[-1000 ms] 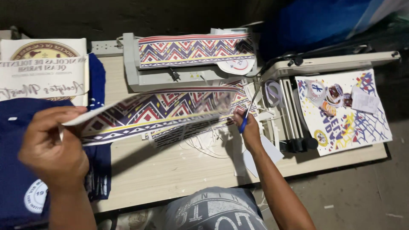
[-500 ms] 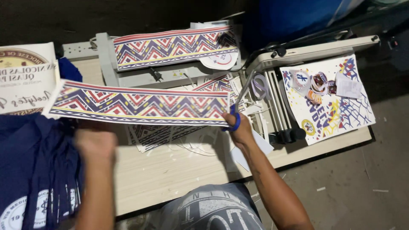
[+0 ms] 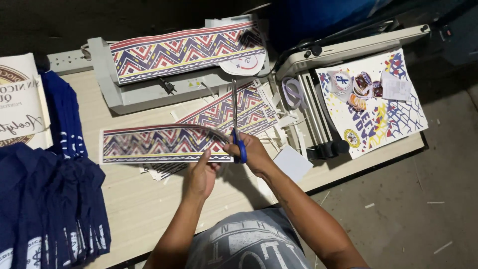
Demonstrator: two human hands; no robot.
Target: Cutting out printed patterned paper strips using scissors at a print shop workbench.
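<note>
My left hand [image 3: 200, 175] pinches the lower right edge of a long paper strip [image 3: 159, 144] printed with a red, blue and yellow zigzag pattern, held over the wooden table [image 3: 139, 199]. My right hand [image 3: 254, 154] grips blue-handled scissors [image 3: 236, 124], blades pointing away from me, at the strip's right end. More patterned strips [image 3: 234, 112] lie on the table under the blades.
A grey paper cutter [image 3: 149, 89] carries another patterned strip [image 3: 184, 50] at the back. A second trimmer [image 3: 318, 99] and a printed sheet with badges [image 3: 373, 109] lie at right. Folded navy shirts [image 3: 50, 199] and a white printed sheet [image 3: 20, 104] sit at left. Paper scraps litter the floor.
My left hand has moved from the strip's far left end to its right end beside the scissors. The strip has come lower and nearer to me.
</note>
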